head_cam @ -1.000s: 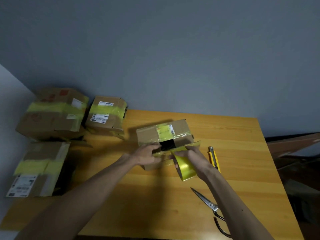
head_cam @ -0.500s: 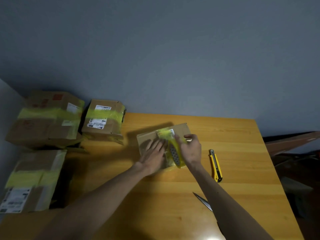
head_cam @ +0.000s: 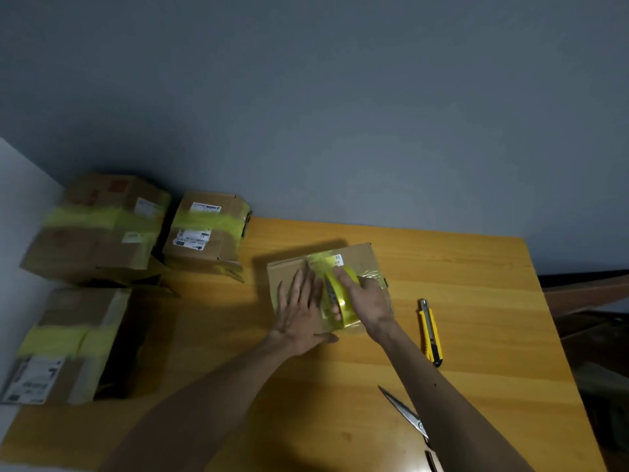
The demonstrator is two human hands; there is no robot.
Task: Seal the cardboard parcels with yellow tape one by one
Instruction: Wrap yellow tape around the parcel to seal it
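A small cardboard parcel (head_cam: 360, 258) lies flat in the middle of the wooden table (head_cam: 476, 301). Yellow tape runs across its top. My left hand (head_cam: 299, 311) rests flat on the parcel's left half with straight fingers. My right hand (head_cam: 366, 298) grips the yellow tape roll (head_cam: 342, 301), which stands on edge on the parcel's top, just right of my left hand. The near part of the parcel is hidden under both hands.
Three taped cardboard parcels stand at the left: one at the back left (head_cam: 98, 229), one beside it (head_cam: 207, 229), one nearer (head_cam: 68, 342). A yellow utility knife (head_cam: 430, 330) lies right of the parcel. Scissors (head_cam: 406, 417) lie near the table's front right.
The parcel's open flaps were folded shut. My right hand brought the roll from the front edge up onto the top; my left hand flattened on the lid.
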